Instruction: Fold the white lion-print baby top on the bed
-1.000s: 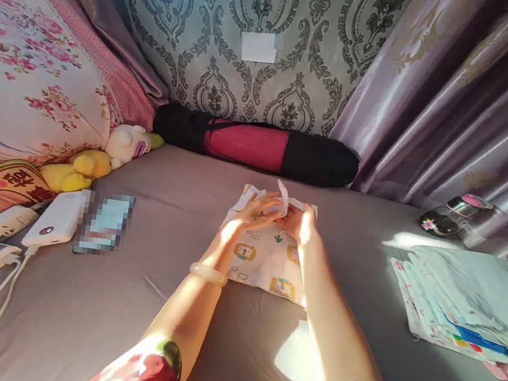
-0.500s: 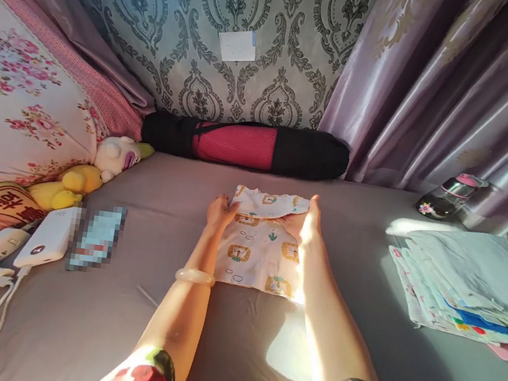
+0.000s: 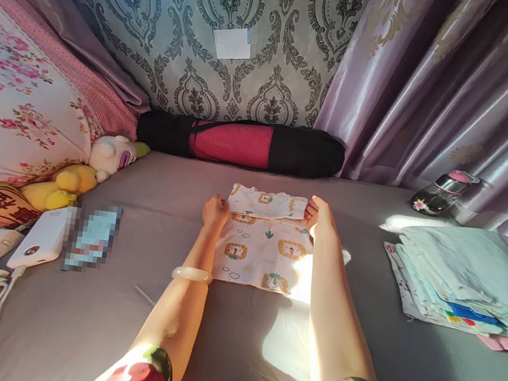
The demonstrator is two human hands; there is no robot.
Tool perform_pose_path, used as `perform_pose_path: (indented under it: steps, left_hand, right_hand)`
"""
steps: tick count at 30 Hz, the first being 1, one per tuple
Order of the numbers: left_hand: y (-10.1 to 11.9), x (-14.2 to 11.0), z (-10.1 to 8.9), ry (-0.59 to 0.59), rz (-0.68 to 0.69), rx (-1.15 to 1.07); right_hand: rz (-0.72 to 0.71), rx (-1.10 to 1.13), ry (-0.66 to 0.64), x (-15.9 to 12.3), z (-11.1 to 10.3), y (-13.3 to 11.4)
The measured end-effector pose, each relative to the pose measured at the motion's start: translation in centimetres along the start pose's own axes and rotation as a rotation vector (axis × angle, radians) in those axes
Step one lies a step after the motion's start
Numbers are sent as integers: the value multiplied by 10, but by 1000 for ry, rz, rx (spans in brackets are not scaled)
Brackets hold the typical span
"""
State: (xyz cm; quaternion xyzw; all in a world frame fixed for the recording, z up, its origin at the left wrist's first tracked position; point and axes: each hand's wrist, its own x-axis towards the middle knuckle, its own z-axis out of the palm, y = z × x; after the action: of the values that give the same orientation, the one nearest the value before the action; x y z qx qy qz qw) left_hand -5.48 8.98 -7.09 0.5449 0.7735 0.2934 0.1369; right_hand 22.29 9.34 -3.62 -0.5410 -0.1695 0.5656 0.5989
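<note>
Both arms (image 3: 341, 316) outstretched, left hand (image 3: 216, 210) curled beyond the bangle (image 3: 192, 274), right hand (image 3: 323, 223) on edge, right of the bangle.

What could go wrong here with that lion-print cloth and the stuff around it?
The folded-over strip of the lion-print cloth lies between the left hand and right hand; an uneven pull might skew it. The pile of cloths at right has uneven edges, so a bump could perhaps slide its layers. The white cables at left trail across the sheet, so the left sleeve might catch them.
</note>
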Motion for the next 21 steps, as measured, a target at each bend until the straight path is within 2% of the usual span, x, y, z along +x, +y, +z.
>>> perform_pose_path:
  steps: [2,4,5,8,11,13,15,21]
  left_hand:
    - [4,-2,-4,63,36,40]
    - [15,-5,-6,91,148,78]
    - [23,-8,-5,67,231,88]
    - [51,-20,8,-120,494,122]
    - [73,-31,29,-263,595,219]
    - [76,-32,39,-291,600,273]
    - [71,-28,44,-289,586,316]
    - [45,-4,37,-272,553,377]
  right_hand:
    - [-123,-103,102,1,0,-1]
    - [-305,-318,177,0,3,-1]
    - [-392,-455,182,-1,6,0]
    - [-558,-851,47,-8,17,9]
    - [-655,-1171,-125,-16,29,27]
    - [-690,-1351,-182,-20,34,40]
    - [-665,-1486,-211,-23,37,49]
    - [-580,-1632,-269,-26,39,55]
